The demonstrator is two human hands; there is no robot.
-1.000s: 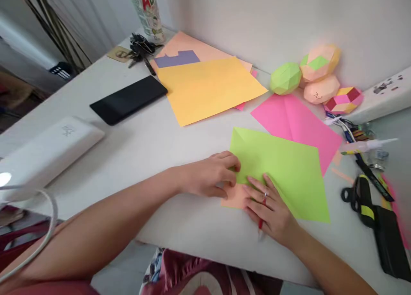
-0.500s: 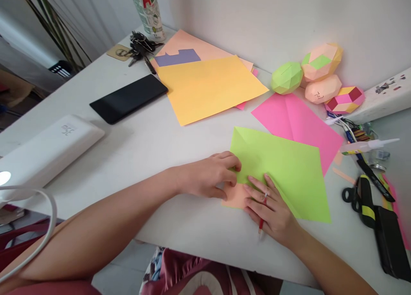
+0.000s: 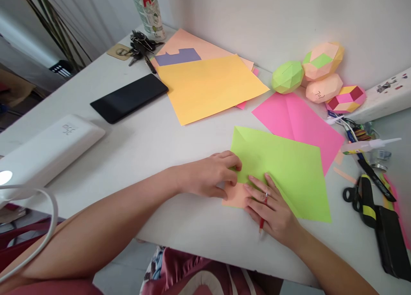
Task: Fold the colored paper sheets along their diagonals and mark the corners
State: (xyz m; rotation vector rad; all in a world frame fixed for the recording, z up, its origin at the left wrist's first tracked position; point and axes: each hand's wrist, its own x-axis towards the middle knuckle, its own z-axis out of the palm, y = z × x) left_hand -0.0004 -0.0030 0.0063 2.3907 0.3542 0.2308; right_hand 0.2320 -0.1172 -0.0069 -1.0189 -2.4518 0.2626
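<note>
Left hand (image 3: 215, 176): fingers bent, tips down at the papers; can't tell if they pinch.
Right hand (image 3: 272, 211): fingers a little apart on the peach paper (image 3: 235, 195), red pencil (image 3: 261, 223) tucked by them; can't tell if it's gripped.
Peach paper: at eight o'clock on the green sheet (image 3: 292, 171).
Phone (image 3: 128, 98): ten o'clock from the green sheet.

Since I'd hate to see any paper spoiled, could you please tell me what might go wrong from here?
The small peach piece could slip on the green sheet if the left hand or right hand shifts. The red pencil, partly hidden by the right hand, might leave a stray mark.
</note>
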